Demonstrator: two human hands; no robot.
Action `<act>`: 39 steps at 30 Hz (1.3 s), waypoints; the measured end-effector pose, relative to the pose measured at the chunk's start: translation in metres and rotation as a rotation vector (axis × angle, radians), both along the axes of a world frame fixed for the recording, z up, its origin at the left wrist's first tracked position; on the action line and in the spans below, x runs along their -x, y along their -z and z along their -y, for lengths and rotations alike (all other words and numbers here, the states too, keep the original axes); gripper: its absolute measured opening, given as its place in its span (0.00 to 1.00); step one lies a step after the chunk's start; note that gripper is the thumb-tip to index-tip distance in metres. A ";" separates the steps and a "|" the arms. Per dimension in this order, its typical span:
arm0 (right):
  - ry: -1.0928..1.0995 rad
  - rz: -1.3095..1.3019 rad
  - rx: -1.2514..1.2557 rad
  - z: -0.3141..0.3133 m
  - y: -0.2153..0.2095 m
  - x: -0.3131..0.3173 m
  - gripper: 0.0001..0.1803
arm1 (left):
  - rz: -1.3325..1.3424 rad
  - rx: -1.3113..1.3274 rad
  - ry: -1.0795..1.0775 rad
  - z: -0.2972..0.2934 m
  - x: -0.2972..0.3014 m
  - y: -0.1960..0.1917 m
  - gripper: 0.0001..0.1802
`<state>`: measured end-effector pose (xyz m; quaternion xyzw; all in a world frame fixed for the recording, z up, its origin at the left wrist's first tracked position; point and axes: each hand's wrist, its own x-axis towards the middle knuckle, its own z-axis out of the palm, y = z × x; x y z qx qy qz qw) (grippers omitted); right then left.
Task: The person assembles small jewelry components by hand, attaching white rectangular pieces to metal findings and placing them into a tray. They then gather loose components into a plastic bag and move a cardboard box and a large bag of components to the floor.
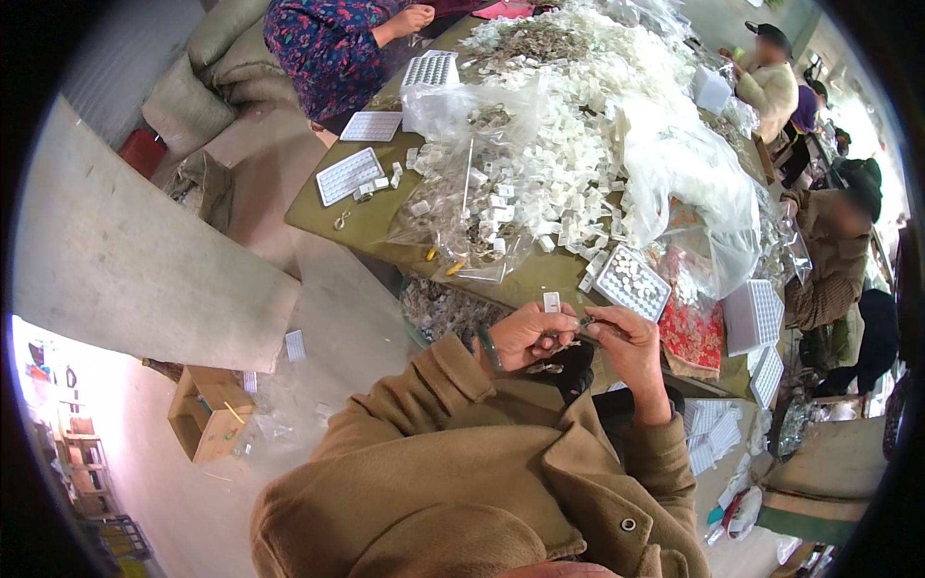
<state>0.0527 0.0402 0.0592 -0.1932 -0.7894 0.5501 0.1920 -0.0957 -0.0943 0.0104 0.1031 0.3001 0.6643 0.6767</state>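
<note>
My left hand [522, 335], with a dark bangle at the wrist, is closed in front of my chest at the table's near edge. A small white rectangular plastic piece [551, 302] stands up from its fingers. Small shiny metal parts [547, 367] show at the lower side of that hand; their exact kind is too small to tell. My right hand [628, 339] is closed in a pinch close beside the left fingertips. Between its thumb and finger is a tiny dark metal part [586, 321], partly hidden. Just beyond my hands lies a white tray [632, 285] with small round pieces on it.
A large heap of white plastic pieces [578, 135] and clear bags [689, 169] covers much of the green table [323, 217]. White grid trays [350, 176] lie left; more stack [753, 318] right. Co-workers sit around. A cardboard box [207, 414] stands on the floor.
</note>
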 end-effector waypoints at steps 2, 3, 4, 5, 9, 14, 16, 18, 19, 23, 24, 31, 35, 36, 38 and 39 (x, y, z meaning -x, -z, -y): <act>0.017 0.021 -0.127 -0.007 -0.010 -0.010 0.10 | -0.068 -0.008 0.028 -0.010 -0.006 -0.006 0.04; 0.043 0.043 -0.299 -0.009 -0.012 -0.013 0.13 | -0.083 -0.014 0.015 -0.016 -0.010 -0.008 0.05; 0.099 -0.001 -0.335 -0.010 -0.012 -0.015 0.14 | -0.145 -0.009 -0.009 -0.021 -0.015 -0.011 0.05; 0.174 -0.051 -0.387 -0.010 -0.009 -0.016 0.15 | -0.207 0.010 -0.034 -0.027 -0.020 -0.013 0.05; 0.310 -0.196 0.104 -0.011 0.009 -0.021 0.07 | -0.319 0.001 -0.160 -0.046 -0.041 -0.016 0.06; 0.295 -0.371 0.562 -0.020 0.023 -0.032 0.03 | -0.645 -0.069 -0.281 -0.064 -0.065 -0.014 0.03; 0.325 -0.369 0.593 -0.023 0.024 -0.034 0.04 | -0.856 -0.053 -0.319 -0.069 -0.068 -0.014 0.03; 0.278 -0.378 0.737 -0.027 0.025 -0.037 0.04 | -1.007 -0.057 -0.347 -0.073 -0.070 -0.014 0.03; 0.280 -0.371 0.760 -0.029 0.025 -0.040 0.04 | -1.052 -0.066 -0.358 -0.075 -0.070 -0.014 0.03; 0.261 -0.348 0.705 -0.033 0.027 -0.048 0.05 | -0.892 -0.046 -0.317 -0.078 -0.072 -0.014 0.02; 0.265 -0.345 0.706 -0.032 0.028 -0.049 0.05 | -0.854 -0.037 -0.290 -0.078 -0.073 -0.013 0.02; 0.289 -0.302 0.867 -0.026 0.038 -0.056 0.03 | -0.958 -0.092 -0.237 -0.074 -0.072 0.001 0.01; 0.339 -0.301 0.851 -0.023 0.039 -0.060 0.02 | -0.797 -0.009 -0.028 -0.068 -0.069 0.004 0.02; 0.351 -0.302 0.855 -0.022 0.039 -0.060 0.02 | -0.767 0.030 0.004 -0.066 -0.067 0.002 0.03; 0.349 -0.320 0.868 -0.021 0.039 -0.060 0.02 | -0.694 0.101 0.064 -0.062 -0.064 -0.002 0.04; 0.374 -0.319 0.862 -0.021 0.039 -0.060 0.02 | -0.742 0.091 0.073 -0.062 -0.061 -0.005 0.08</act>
